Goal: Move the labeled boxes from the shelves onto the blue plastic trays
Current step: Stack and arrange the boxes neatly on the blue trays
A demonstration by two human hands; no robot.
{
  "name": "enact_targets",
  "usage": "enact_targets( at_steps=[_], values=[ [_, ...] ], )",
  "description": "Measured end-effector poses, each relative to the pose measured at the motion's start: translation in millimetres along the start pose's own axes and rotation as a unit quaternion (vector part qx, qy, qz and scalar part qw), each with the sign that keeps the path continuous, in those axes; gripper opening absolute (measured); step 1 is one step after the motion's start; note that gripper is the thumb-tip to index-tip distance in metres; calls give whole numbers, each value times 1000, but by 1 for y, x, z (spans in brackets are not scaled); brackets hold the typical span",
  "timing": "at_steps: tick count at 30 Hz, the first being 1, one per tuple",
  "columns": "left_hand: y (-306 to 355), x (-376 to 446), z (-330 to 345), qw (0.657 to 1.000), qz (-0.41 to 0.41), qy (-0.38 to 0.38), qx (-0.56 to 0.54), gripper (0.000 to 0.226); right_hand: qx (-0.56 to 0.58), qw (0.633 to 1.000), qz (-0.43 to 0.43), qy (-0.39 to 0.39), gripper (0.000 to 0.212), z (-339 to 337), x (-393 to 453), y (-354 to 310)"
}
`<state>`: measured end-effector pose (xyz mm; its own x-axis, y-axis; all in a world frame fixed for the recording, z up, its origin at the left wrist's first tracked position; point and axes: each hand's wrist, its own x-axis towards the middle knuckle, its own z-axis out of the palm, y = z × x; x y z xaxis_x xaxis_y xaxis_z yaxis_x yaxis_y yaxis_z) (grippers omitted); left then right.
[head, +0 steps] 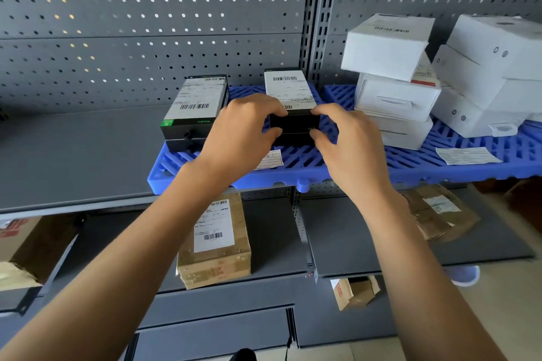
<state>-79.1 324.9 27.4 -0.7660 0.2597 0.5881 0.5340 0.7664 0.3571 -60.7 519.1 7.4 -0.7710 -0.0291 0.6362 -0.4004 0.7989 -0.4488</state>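
A black box with a white barcode label [290,102] sits on the blue plastic tray [293,170] on the upper shelf. My left hand [243,132] grips its near left corner, fingers on top and thumb on the front face. My right hand [349,141] grips its near right corner the same way. To the left, two stacked black labeled boxes [195,108] stand on the same tray. A second blue tray [469,152] to the right carries several white boxes [393,76]. A brown labeled carton [217,240] lies on the lower shelf.
The grey pegboard back wall [146,23] and an upright post [319,9] stand behind the trays. Loose paper labels [466,155] lie on the trays. More brown cartons [437,214] sit on the lower shelves at right and at far left [26,249]. Bare grey shelf [73,155] extends left.
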Motion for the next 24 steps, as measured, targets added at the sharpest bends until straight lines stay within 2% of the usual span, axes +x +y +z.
enact_targets(
  at_steps=[9,14,24],
  values=[
    [0,-4,5,998,-12,4,-57,32,21,999,0,32,28,5,-3,4],
    [4,-2,2,998,-27,5,-55,30,21,1000,6,20,40,4,-1,4],
    [0,-1,5,998,-32,25,-50,29,84,996,32,19,33,7,3,3]
  ],
)
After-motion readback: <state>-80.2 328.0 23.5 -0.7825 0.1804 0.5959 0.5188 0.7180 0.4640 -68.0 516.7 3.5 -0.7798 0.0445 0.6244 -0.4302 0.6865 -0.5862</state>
